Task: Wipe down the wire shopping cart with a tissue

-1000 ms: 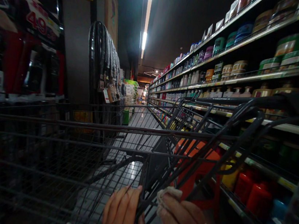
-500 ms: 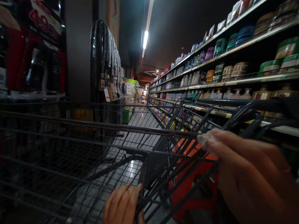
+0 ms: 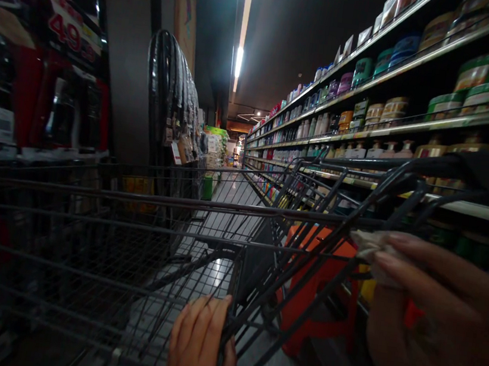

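While the left hand [image 3: 200,345] is curled tight round a wire low on the near side of the black cart [image 3: 134,195], the right hand [image 3: 437,328] has its fingers closed on a small pale cloth [image 3: 371,248], pressed to the top rail at the right, just in front of the orange stool [image 3: 316,288]. From where I stand the risk looks plain: the cart sits on a glossy floor [image 3: 218,275], so a hard push along the rail could roll it towards the stocked shelves [image 3: 414,127] on the right, or the cloth could snag in the mesh and slip out of the fingers. As far as I can judge, the cart lies long-ways across the view, handle end near and right, nose to the left; the cloth is crumpled, with no clear axis
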The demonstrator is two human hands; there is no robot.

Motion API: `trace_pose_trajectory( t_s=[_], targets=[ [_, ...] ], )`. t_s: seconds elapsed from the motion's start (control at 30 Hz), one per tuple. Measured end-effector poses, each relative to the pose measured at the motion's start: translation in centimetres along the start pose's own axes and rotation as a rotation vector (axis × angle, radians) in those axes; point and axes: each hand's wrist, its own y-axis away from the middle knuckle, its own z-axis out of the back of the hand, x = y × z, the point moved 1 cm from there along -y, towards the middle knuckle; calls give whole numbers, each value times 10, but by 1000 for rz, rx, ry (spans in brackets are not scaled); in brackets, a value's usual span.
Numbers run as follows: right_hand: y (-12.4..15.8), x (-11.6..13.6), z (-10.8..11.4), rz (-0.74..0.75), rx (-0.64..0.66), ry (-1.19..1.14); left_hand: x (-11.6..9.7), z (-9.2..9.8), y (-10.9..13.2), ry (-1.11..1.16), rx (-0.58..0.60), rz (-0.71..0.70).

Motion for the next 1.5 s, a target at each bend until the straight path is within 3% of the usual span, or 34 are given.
trace_pose_trajectory(
  t_s=[0.03,0.1,0.17,0.27,0.47,0.63,0.73,0.77,0.8,0.93,1.23,1.5],
  targets=[
    [-17,19,-10,-15,-80,22,0,0,0,-2,1,-2],
    [-22,41,-24,100,-90,16,0,1,0,-3,14,-13],
    [-2,45,-31,101,-3,9,0,1,0,3,28,-23],
    [29,48,-37,111,-14,-47,-1,1,-1,3,31,-17],
    [54,73,-51,176,81,-124,-2,3,-3,-5,3,-7],
    [43,67,-31,102,194,-262,-2,4,-2,8,16,5],
    [16,62,-16,-20,124,-227,-2,4,-1,7,19,20],
    [7,63,-14,-121,63,-200,-3,4,-1,9,18,27],
    [-1,65,-15,-220,-5,-182,-3,5,-2,12,20,32],
    [-14,81,-31,-339,-106,-211,-5,6,-3,28,37,34],
    [-1,108,-59,-563,-219,-199,-5,6,0,29,59,56],
    [1,111,-62,-558,-166,-224,-7,8,-2,56,56,68]
  ],
)
